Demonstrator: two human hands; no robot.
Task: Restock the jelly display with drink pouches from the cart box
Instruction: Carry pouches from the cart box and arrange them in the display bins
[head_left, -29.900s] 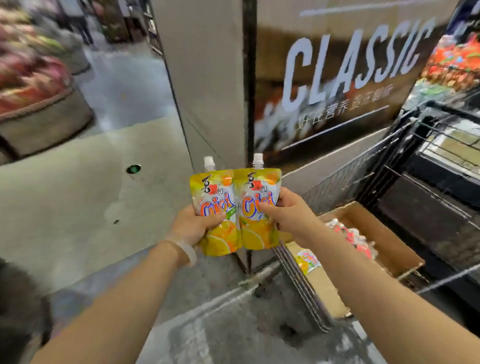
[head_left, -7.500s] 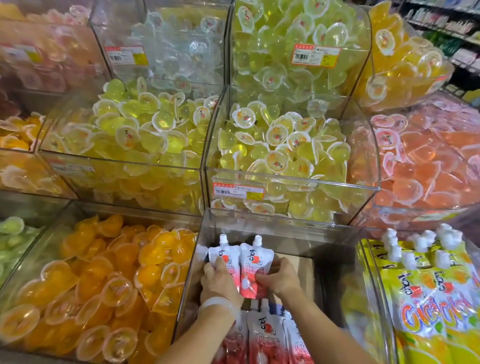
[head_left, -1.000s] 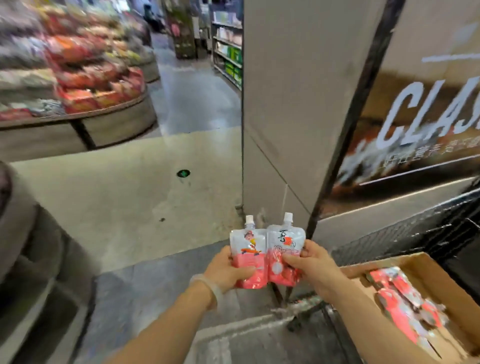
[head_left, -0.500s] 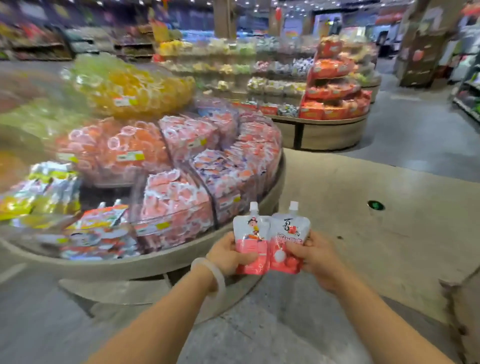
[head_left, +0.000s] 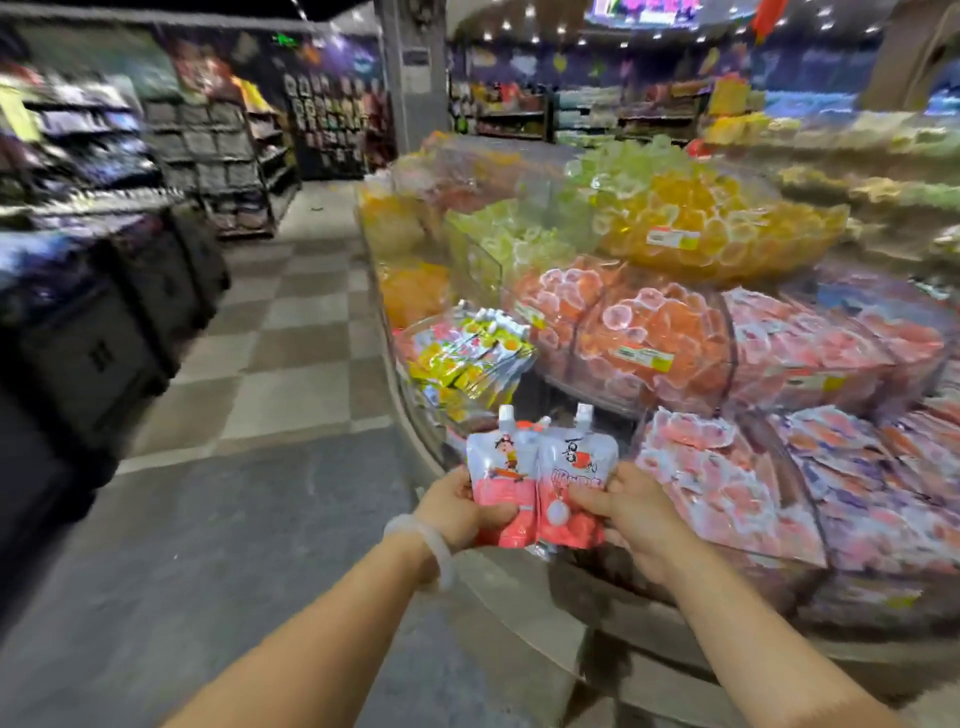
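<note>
Across the left half of the frame the shelves (head_left: 208, 150) and dark bins (head_left: 104, 332) are smeared by blur, and print on the display's (head_left: 519, 582) price tags at right is unreadable. At lower centre two pink pouches (head_left: 540, 488) stand upright side by side, spouts up, their lower edges hidden behind fingers. Both forearms reach up from the bottom edge: the left hand (head_left: 457, 506), a pale band (head_left: 431, 545) on its wrist, grips the left pouch, and the right hand (head_left: 634, 512) pinches the right one.
</note>
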